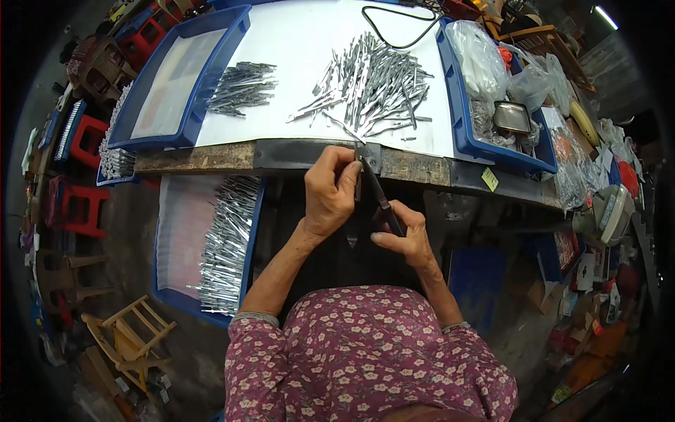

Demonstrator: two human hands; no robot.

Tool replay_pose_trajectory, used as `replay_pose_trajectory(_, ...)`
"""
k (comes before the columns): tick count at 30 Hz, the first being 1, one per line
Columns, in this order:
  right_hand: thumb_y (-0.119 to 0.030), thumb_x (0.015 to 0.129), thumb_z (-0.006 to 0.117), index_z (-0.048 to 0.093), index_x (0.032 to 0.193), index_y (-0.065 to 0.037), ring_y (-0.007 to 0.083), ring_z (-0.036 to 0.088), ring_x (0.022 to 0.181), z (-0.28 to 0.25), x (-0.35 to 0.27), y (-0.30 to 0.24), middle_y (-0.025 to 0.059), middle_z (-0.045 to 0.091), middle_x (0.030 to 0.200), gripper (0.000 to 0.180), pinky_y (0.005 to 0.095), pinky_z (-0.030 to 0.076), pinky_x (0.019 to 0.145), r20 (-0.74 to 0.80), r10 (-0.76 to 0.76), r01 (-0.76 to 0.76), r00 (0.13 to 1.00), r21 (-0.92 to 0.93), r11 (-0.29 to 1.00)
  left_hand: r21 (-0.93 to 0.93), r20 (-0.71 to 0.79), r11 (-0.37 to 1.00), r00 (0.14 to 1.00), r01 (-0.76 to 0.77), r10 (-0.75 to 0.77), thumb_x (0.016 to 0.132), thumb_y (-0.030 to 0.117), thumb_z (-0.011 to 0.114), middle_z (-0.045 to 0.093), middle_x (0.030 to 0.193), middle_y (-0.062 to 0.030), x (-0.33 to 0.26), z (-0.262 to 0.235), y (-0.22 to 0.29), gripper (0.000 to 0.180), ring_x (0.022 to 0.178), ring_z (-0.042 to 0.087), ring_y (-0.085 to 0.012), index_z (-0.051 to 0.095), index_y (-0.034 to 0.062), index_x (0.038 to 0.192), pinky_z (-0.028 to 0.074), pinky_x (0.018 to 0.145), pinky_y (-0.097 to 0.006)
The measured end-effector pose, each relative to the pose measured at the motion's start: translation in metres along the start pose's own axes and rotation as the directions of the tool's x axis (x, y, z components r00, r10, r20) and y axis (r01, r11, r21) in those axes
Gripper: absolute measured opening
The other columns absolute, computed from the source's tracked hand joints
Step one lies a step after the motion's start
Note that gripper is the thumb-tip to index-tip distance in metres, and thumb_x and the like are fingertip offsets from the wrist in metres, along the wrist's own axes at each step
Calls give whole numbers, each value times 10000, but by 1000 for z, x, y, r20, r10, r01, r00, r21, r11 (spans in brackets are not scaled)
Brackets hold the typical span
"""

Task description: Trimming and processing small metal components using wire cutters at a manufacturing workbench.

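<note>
My left hand (330, 186) is closed in a pinch just below the table's front edge. What sits between its fingertips is too small to make out. My right hand (408, 239) grips a dark long-handled tool (377, 188), whose narrow end reaches up to the left fingertips; its exact kind does not show. Just beyond the left hand, a thin silvery metal piece (343, 126) lies at the table edge. A large heap of similar metal pieces (376, 88) spreads over the white tabletop (295, 42), with a smaller pile (242, 88) to its left.
A blue tray (190, 116) stands at the table's left. At the right, a blue bin (460, 126) holds plastic bags and a small metal dish (512, 117). Below the edge, another blue tray (256, 232) contains many metal pieces. A wooden stool (130, 337) lies lower left.
</note>
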State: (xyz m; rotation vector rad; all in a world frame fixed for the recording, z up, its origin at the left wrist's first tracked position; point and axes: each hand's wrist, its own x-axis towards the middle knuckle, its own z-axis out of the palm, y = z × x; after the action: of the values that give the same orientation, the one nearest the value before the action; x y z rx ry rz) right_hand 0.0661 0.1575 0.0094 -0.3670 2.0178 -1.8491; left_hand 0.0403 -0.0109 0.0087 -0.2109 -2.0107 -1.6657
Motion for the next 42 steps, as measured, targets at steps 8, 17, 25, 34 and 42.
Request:
replay_pose_trajectory(8, -125, 625, 639, 532, 886, 70, 54, 364, 479, -20, -18, 24, 8, 441, 619, 343, 190, 260, 417, 277, 201, -329, 940, 573, 751, 319, 547, 529, 608, -787, 575, 687, -46, 565, 550, 850, -164, 15, -12, -17, 253, 714, 569, -290, 507, -55, 932, 485, 619, -335)
replay_pose_trajectory(17, -209, 702, 633, 515, 997, 38, 74, 418, 597, -8, -16, 43, 28, 500, 758, 402, 204, 325, 496, 237, 259, -351, 937, 617, 705, 566, 387, 612, 834, -552, 394, 688, -77, 492, 527, 776, -149, 46, -10, -40, 192, 712, 546, -305, 483, 0, 864, 433, 674, -367)
replay_pose_trajectory(25, -194, 718, 623, 543, 949, 8, 71, 410, 587, -2, -17, 53, 10, 485, 730, 318, 213, 330, 504, 276, 290, -396, 916, 510, 763, 449, 567, 815, 822, -366, 57, 750, -1, 552, 516, 830, -154, 86, -8, -70, 208, 793, 530, -333, 502, 8, 951, 436, 703, -386)
replay_pose_trajectory(34, -215, 726, 626, 531, 947, 8, 68, 387, 568, -1, -17, 63, 0, 439, 693, 328, 218, 311, 488, 293, 280, -391, 914, 454, 801, 477, 643, 749, 764, -460, 60, 727, 9, 584, 496, 864, -115, 95, -1, -88, 184, 880, 500, -285, 526, 30, 900, 427, 742, -369)
replay_pose_trajectory(42, -264, 717, 643, 543, 902, -2, 73, 412, 598, -6, -13, 40, -4, 445, 698, 336, 214, 317, 504, 191, 181, -228, 965, 263, 937, 350, 274, 876, 930, -332, 243, 799, 10, 550, 556, 794, -104, 80, -8, -79, 130, 718, 533, -253, 513, -2, 924, 439, 701, -309)
